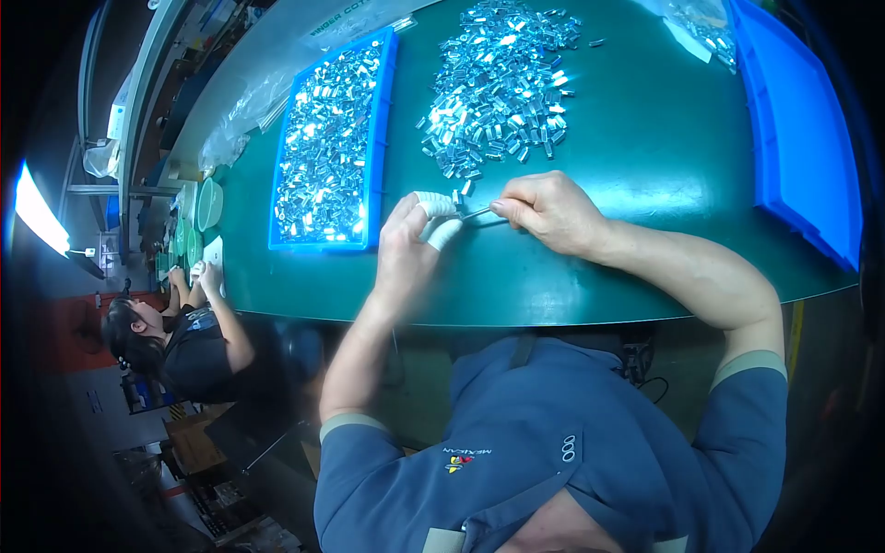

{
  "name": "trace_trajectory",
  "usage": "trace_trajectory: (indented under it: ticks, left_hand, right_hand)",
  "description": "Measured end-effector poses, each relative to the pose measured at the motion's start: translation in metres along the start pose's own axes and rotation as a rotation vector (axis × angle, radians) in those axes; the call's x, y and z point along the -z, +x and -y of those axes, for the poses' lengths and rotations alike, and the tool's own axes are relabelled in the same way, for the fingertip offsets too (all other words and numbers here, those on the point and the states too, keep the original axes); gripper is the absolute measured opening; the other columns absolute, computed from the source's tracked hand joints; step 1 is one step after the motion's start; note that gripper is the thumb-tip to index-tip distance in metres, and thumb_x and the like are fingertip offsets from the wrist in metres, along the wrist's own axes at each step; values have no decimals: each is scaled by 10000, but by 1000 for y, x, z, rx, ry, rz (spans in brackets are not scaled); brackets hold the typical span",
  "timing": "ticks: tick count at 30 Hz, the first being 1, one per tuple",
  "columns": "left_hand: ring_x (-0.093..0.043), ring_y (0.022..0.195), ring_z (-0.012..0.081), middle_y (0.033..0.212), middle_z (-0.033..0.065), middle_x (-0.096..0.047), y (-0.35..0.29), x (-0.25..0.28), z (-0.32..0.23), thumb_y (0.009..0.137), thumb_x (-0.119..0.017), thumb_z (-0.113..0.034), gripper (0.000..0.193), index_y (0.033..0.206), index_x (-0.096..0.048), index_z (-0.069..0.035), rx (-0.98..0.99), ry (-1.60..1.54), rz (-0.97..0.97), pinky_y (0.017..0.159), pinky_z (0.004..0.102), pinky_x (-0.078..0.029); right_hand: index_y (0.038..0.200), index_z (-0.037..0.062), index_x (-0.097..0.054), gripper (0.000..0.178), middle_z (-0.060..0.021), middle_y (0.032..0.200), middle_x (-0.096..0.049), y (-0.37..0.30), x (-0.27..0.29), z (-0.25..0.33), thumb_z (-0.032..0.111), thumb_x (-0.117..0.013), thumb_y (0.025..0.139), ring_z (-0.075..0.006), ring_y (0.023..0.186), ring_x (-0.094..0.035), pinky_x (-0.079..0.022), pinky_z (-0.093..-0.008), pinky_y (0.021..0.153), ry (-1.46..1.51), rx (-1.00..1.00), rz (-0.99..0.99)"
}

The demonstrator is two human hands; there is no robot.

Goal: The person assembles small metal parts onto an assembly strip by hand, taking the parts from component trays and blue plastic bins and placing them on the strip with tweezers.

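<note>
While the left grip [407, 247] pinches a small metal piece [456, 197] and the right grip [557, 216] a thin rod [479, 213], uneven pressure could make the rod slip sideways.

Dark capitals [345, 18] on a pale surface [300, 17], beyond the fingers [435, 203] and leftward; an upside-down word [475, 452] by a coloured emblem [456, 463] on the blue shirt [525, 405], below the fingers.

From my right hand [558, 217], I could pass toward one o'clock over bare green tabletop [636, 120]; the blue bin [802, 120] stops me at two. The metal-piece pile [498, 92] blocks eleven. The filled blue tray [381, 138] crowds my left hand [406, 251] at ten.
</note>
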State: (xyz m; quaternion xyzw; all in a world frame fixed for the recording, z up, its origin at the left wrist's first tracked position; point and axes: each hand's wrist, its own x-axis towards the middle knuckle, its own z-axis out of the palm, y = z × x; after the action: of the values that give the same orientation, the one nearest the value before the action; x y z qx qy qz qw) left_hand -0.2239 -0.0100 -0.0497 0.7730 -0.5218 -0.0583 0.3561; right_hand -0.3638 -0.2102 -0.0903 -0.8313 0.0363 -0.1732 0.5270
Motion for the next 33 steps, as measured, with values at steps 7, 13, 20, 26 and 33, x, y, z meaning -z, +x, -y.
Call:
trace_trajectory:
  ticks: [7, 13, 20, 26, 33]
  left_hand:
    - [-676, 907, 209, 992, 104, -676, 1, -5, -7, 848, -793, -24, 178, 989, -686, -4, -31, -45, 3, 773, 318, -551]
    - [-676, 879, 222, 952, 95, -685, 4, -12, -17, 836, -803, -36, 184, 974, -682, -20, -70, -59, -15, 757, 330, -548]
    - [-659, 902, 337, 931, 135, -679, 11, -10, -16, 787, -808, -30, 193, 926, -674, -24, -152, 16, -37, 787, 425, -527]
    - [-693, 825, 205, 907, 88, -725, 42, 69, 57, 862, -799, -82, 150, 966, -699, -39, -58, 340, -278, 766, 331, -553]
    - [-693, 961, 322, 1007, 138, -719, 64, 121, 99, 872, -778, -135, 192, 1033, -719, -47, 66, 640, -377, 831, 419, -536]
  right_hand:
    - [849, 20, -714, 351, -27, 662, -653, 0, 5, 10, 297, -611, 1038, -87, 559, -583, -455, -271, 508, 252, -199, 43]
    - [804, 30, -713, 425, -21, 608, -631, -2, 6, 15, 352, -592, 1052, -79, 523, -562, -448, -263, 490, 207, -248, 115]
    - [809, 23, -702, 441, -16, 626, -632, -3, 2, 11, 372, -587, 1054, -67, 522, -546, -439, -252, 486, 306, -243, 90]
    - [830, 24, -702, 436, -9, 644, -633, 2, 10, 8, 370, -571, 1061, -64, 546, -547, -435, -241, 499, 313, -287, -29]
    - [841, 36, -711, 390, -25, 650, -664, 3, 8, 6, 335, -580, 1053, -99, 540, -592, -468, -293, 509, 284, -265, -29]
